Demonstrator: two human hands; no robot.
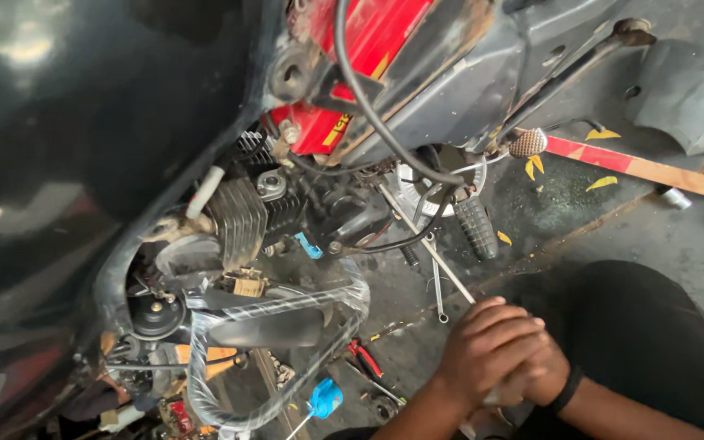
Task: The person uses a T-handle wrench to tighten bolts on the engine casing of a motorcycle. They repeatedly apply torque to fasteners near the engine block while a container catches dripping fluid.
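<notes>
My left hand (482,349) is clasped over my right hand (544,373), which wears a black wristband. Both hands close around the near end of a long thin metal rod (425,244). The rod runs up and left from my fingers to the motorcycle engine (242,220) with its grey cooling fins. A pale grey piece shows just under my hands; I cannot tell what it is. My right hand's fingers are mostly hidden by the left.
A red fuel tank (368,41) and black cables hang above. A guard bar wrapped in clear plastic (275,305) juts out at lower left. A spanner (437,293), red-handled pliers (366,358) and a blue-handled screwdriver (325,398) lie on the floor. A rubber footpeg (476,226) sticks out near the rod.
</notes>
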